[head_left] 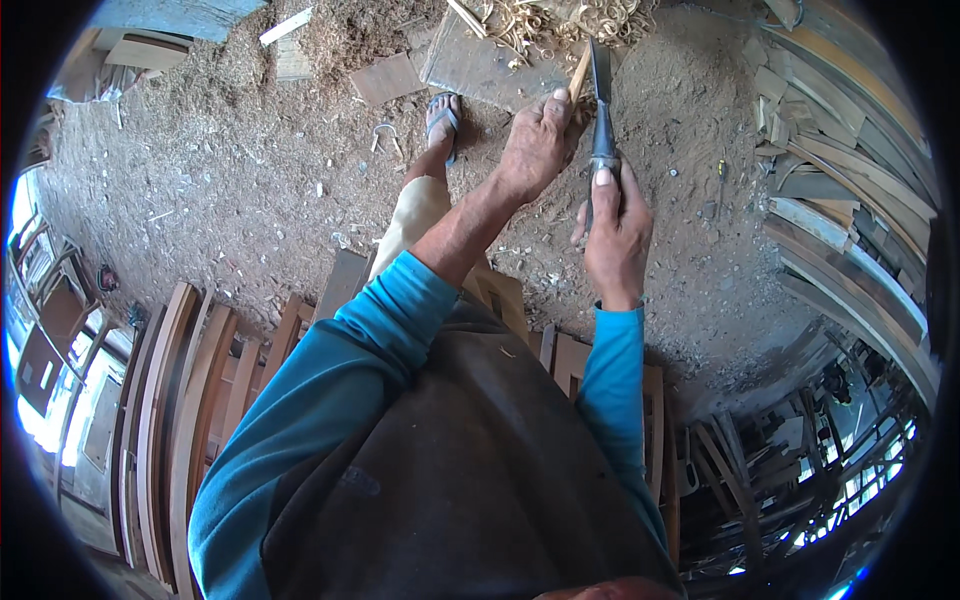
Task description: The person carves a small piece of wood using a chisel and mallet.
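Up near the top centre of the frame, both hands meet over a chisel (pixel 601 110) and a thin wood strip (pixel 579 75). The chisel's long axis runs almost straight up and down in the picture: its flat, dark metal blade points toward the upper edge, and its dark handle comes down into the right hand (pixel 617 232). That hand is wrapped tight round the handle, thumb laid along its front, nail showing. The blade is narrow and straight-sided, with a paler shine along one edge.

Just left of the blade stands the strip, pale orange-brown, slim, leaning slightly to the right toward the blade at its top. The left hand (pixel 537 145) is clenched on its lower part, knuckles up, so the strip's lower end is hidden. Whether blade and strip touch cannot be told.

Behind them, at the top edge, lie a grey board (pixel 480 65) and a heap of curled shavings (pixel 540 22). A foot in a blue sandal (pixel 442 118) rests on the sawdust-covered floor (pixel 250 170), left of the hands. Both sleeves (pixel 340 370) are blue. Curved wooden parts (pixel 195 400) are stacked at lower left, and planks (pixel 850 150) at right.
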The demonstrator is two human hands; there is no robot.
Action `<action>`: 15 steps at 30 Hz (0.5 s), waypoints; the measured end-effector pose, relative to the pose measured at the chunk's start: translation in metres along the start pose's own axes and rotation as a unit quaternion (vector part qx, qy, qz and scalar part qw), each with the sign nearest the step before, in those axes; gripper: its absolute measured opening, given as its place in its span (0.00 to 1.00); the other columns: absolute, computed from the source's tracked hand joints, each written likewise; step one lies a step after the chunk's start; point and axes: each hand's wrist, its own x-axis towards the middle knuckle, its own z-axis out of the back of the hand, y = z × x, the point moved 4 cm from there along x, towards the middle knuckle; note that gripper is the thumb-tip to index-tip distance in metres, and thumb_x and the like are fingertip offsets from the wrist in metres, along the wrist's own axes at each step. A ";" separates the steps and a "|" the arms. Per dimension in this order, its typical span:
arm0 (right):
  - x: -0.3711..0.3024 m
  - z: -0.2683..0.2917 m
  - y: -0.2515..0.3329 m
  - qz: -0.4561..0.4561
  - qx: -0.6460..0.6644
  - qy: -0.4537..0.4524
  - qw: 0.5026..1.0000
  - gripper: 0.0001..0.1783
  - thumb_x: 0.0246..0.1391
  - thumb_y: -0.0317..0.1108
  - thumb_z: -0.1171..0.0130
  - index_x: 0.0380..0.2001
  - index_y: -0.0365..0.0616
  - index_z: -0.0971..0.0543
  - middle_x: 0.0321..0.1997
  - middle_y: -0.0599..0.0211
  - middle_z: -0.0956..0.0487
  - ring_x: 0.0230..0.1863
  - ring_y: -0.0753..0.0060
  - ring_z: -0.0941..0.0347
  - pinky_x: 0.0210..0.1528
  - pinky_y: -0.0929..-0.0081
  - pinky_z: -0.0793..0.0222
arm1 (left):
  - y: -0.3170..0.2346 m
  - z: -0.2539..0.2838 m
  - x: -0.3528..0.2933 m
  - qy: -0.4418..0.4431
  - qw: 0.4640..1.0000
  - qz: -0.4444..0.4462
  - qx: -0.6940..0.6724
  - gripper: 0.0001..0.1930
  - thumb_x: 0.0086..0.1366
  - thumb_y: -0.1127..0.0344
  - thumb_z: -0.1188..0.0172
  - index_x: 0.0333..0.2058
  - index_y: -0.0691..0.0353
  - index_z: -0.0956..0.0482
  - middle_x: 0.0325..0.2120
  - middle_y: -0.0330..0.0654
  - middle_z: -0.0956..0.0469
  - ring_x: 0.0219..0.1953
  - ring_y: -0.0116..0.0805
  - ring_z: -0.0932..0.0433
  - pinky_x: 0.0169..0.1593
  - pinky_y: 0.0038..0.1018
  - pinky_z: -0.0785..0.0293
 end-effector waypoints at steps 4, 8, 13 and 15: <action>-0.042 -0.004 0.000 -0.022 -0.014 0.006 1.000 0.25 0.75 0.40 0.51 0.69 0.45 0.30 0.23 0.74 0.29 0.19 0.84 0.33 0.21 0.76 0.34 | -0.002 0.002 0.005 0.004 0.998 0.027 -0.059 0.24 0.81 0.42 0.56 0.37 0.57 0.25 0.19 0.30 0.34 0.18 0.22 0.39 0.22 0.24 0.43; -0.039 -0.002 -0.011 -0.015 0.003 0.001 1.000 0.25 0.75 0.41 0.51 0.70 0.47 0.30 0.24 0.74 0.30 0.19 0.84 0.33 0.20 0.77 0.34 | 0.002 0.000 0.001 -0.002 0.988 0.050 -0.144 0.21 0.81 0.47 0.55 0.39 0.58 0.26 0.20 0.29 0.36 0.17 0.21 0.43 0.22 0.22 0.46; 0.000 -0.003 0.001 -0.013 -0.005 0.000 1.000 0.24 0.76 0.42 0.51 0.69 0.46 0.30 0.25 0.76 0.32 0.20 0.84 0.33 0.20 0.78 0.34 | 0.003 0.000 0.004 0.013 0.991 0.050 -0.126 0.23 0.82 0.44 0.56 0.36 0.56 0.26 0.17 0.31 0.35 0.16 0.23 0.41 0.21 0.25 0.44; -0.002 0.000 -0.003 -0.005 -0.002 -0.004 1.000 0.25 0.75 0.41 0.51 0.70 0.45 0.31 0.24 0.73 0.30 0.20 0.82 0.32 0.20 0.75 0.33 | 0.002 0.000 0.003 0.011 0.991 0.052 -0.120 0.23 0.82 0.44 0.57 0.36 0.56 0.26 0.17 0.30 0.35 0.16 0.23 0.41 0.21 0.25 0.43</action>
